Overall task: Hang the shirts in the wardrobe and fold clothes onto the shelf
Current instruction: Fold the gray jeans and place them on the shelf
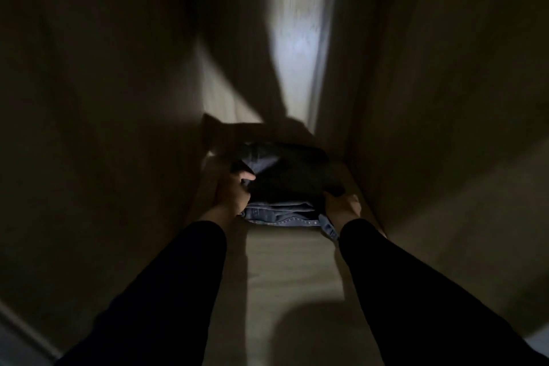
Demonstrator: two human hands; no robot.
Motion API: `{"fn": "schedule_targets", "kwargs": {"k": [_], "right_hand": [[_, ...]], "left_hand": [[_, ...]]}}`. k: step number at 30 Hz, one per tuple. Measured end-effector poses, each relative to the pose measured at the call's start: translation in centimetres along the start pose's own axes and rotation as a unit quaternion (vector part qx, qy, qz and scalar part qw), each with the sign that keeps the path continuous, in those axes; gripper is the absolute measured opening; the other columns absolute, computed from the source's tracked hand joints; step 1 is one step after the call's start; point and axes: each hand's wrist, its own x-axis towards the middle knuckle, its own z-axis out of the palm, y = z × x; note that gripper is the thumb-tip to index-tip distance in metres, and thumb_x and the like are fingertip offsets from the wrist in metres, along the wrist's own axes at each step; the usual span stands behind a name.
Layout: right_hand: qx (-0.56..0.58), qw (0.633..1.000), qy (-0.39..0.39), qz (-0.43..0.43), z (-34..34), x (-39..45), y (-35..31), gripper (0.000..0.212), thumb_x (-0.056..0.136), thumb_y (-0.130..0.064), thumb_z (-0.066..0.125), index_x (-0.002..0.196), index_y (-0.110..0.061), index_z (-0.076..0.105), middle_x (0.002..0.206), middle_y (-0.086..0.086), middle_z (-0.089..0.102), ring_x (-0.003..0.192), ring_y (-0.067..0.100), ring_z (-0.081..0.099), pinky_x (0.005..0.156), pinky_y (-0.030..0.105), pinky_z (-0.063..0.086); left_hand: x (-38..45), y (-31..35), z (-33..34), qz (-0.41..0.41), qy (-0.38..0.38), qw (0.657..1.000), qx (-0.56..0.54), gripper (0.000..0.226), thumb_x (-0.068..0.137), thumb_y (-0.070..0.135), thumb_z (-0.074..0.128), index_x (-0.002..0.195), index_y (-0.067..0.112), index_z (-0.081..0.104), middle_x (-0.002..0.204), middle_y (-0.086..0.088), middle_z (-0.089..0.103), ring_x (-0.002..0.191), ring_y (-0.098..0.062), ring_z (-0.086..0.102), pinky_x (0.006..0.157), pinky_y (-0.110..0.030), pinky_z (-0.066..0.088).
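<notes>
1. The left hand (233, 193) is curled round the left edge of a dark folded garment (289, 175), thumb on top and the other fingers hidden beneath the cloth.
2. The right hand (341, 205) is seen at the garment's right near corner, which is pinched by the fingertips; most of the fingers are lost in shadow.
3. Between the two hands the dark folded garment is held on top of folded blue jeans (282, 215), whose stitched edge shows just below it.
4. Under the jeans and in front of the hands, the pale wardrobe shelf (291, 264) is seen.
5. Both arms are covered by black sleeves (178, 276).
6. Beyond the hands, a lit strip of the wardrobe's back panel (300, 47) is visible between dark side walls.
</notes>
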Motion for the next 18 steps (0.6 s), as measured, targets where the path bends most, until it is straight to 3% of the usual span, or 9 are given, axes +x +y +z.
{"fn": "schedule_targets", "kwargs": {"k": [5,7,9,11,14,18], "right_hand": [[-0.059,0.997,0.011,-0.055,1.3,2.6,-1.0,0.056,0.095,-0.043,0.050,0.131,0.001,0.051,0.130,0.021,0.056,0.116,0.037,0.055,0.091,0.037,0.044],[-0.074,0.995,0.023,-0.056,1.2,2.5,-1.1,0.057,0.098,-0.042,0.044,0.135,0.002,0.047,0.136,0.022,0.051,0.122,0.036,0.051,0.097,0.037,0.041],[-0.090,0.994,0.029,-0.048,0.8,1.5,-1.3,0.062,0.099,-0.043,0.041,0.145,-0.002,0.034,0.147,0.019,0.039,0.132,0.035,0.041,0.107,0.038,0.036],[-0.098,0.994,0.032,-0.041,-0.1,-0.5,-0.9,0.067,0.097,-0.046,0.041,0.151,-0.010,0.021,0.153,0.015,0.030,0.138,0.034,0.033,0.111,0.043,0.031],[-0.105,0.991,0.044,-0.076,-1.6,-4.9,-1.0,0.066,0.096,-0.048,0.040,0.152,-0.020,0.018,0.154,0.011,0.027,0.139,0.033,0.028,0.111,0.044,0.028],[0.013,0.996,-0.002,-0.088,-4.5,-12.5,-0.8,0.056,0.097,-0.046,0.042,0.146,-0.021,0.033,0.143,0.010,0.044,0.127,0.031,0.045,0.102,0.037,0.038]], "left_hand": [[2.3,-2.1,1.1,-0.012,-0.005,1.000,0.015,0.032,0.097,0.002,0.044,0.127,0.005,0.055,0.124,-0.024,0.057,0.108,-0.038,0.057,0.077,-0.029,0.042],[2.4,-1.8,1.4,-0.034,-0.008,0.999,0.028,0.036,0.098,0.011,0.045,0.134,0.012,0.050,0.140,-0.018,0.045,0.123,-0.034,0.048,0.091,-0.028,0.041],[1.6,-1.1,1.2,-0.066,-0.005,0.995,0.071,0.043,0.100,0.023,0.043,0.143,0.021,0.039,0.153,-0.012,0.027,0.141,-0.030,0.024,0.112,-0.038,0.024],[0.1,-0.3,0.6,-0.096,0.013,0.994,0.057,0.048,0.100,0.030,0.041,0.146,0.025,0.030,0.157,-0.008,0.019,0.145,-0.028,0.013,0.116,-0.045,0.015],[-3.2,1.7,-0.9,-0.123,0.053,0.991,-0.005,0.048,0.100,0.031,0.039,0.144,0.014,0.033,0.151,-0.014,0.030,0.138,-0.032,0.029,0.111,-0.039,0.027],[-10.1,6.8,-3.9,-0.121,0.063,0.989,-0.052,0.044,0.101,0.029,0.036,0.142,0.012,0.039,0.140,-0.018,0.047,0.124,-0.036,0.047,0.099,-0.033,0.035]]}}
